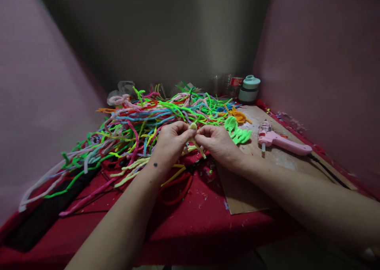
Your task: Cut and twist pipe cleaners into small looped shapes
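A wide heap of coloured pipe cleaners (154,111) closes the far half of the red cloth (202,226), from the left side almost to the jars (249,88) in the far right corner. In the middle the left hand (170,143) and the right hand (218,143) meet, both pinched on a pale yellow pipe cleaner (192,126), so no passage there. On the right, the cardboard sheet (285,163) carries a pink glue gun (282,143), whose black cable (326,169) runs to the near right, and green shapes (237,133) lie just beside the right hand; its near part is bare. Between the forearms the cloth is open, except for a red loop (178,191). A black strip (50,210) lies near left.
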Available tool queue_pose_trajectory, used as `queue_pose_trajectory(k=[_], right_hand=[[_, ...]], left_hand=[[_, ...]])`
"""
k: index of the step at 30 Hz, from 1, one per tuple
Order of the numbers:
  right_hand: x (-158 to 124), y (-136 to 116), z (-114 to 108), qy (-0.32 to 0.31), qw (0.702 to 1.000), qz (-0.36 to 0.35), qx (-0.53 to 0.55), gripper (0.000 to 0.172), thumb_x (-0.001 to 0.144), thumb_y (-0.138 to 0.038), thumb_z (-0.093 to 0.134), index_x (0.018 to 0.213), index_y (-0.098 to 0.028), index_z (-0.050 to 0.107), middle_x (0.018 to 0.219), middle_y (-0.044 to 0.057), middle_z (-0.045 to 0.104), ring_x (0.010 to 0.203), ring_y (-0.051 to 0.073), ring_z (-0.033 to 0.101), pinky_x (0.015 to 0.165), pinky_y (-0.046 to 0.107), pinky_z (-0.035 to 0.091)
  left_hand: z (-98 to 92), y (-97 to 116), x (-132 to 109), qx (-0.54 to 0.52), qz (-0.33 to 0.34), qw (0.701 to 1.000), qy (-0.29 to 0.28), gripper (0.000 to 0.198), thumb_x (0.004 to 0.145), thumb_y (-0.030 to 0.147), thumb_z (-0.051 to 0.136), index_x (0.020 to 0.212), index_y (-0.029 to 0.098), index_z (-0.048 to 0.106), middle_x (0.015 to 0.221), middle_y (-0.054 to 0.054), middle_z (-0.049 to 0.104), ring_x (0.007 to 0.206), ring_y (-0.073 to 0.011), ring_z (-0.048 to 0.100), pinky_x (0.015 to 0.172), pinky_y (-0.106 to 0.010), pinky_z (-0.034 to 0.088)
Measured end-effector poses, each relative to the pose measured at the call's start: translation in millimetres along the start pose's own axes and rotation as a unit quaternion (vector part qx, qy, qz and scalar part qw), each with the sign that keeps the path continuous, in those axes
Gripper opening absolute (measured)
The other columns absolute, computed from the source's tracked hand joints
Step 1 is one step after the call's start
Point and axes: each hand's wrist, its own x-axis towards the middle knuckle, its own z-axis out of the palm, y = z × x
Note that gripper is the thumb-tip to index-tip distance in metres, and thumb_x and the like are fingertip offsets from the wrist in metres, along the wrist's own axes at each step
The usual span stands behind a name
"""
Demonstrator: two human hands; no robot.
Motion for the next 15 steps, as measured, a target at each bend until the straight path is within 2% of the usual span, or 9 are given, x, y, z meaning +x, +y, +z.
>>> queue_pose_trajectory(k=[6, 11, 15], right_hand=[[0, -2, -1, 0.024, 0.999, -0.013, -0.019, 0.010, 0.066, -0.015, 0.050, 0.056, -0.015, 0.053, 0.051, -0.004, 0.048, 0.048, 0.008, 0.040, 0.050, 0.023, 0.033], [2, 2, 0, 0.025, 0.998, -0.030, -0.058, 0.009, 0.066, -0.015, 0.050, 0.059, -0.015, 0.056, 0.056, -0.001, 0.056, 0.051, 0.009, 0.046, 0.052, 0.023, 0.037], [2, 5, 2, 0.035, 0.991, -0.056, -0.116, 0.009, 0.067, -0.015, 0.049, 0.059, -0.016, 0.053, 0.056, -0.001, 0.055, 0.052, 0.010, 0.047, 0.052, 0.023, 0.036]], left_hand=[[5.0, 0, -3, 0.052, 0.001, 0.999, -0.005, 0.015, 0.073, 0.030, 0.055, 0.065, 0.018, 0.051, 0.052, 0.004, 0.049, 0.037, -0.0097, 0.048, 0.035, -0.021, 0.033], [8.4, -8, -2, 0.137, 0.077, 0.987, 0.029, 0.012, 0.075, 0.024, 0.049, 0.064, 0.019, 0.048, 0.055, 0.003, 0.052, 0.047, -0.0106, 0.047, 0.044, -0.022, 0.034], [10.2, -7, -3, 0.221, 0.125, 0.966, 0.053, 0.014, 0.075, 0.019, 0.047, 0.062, 0.020, 0.044, 0.057, 0.003, 0.048, 0.053, -0.0110, 0.044, 0.051, -0.023, 0.033]])
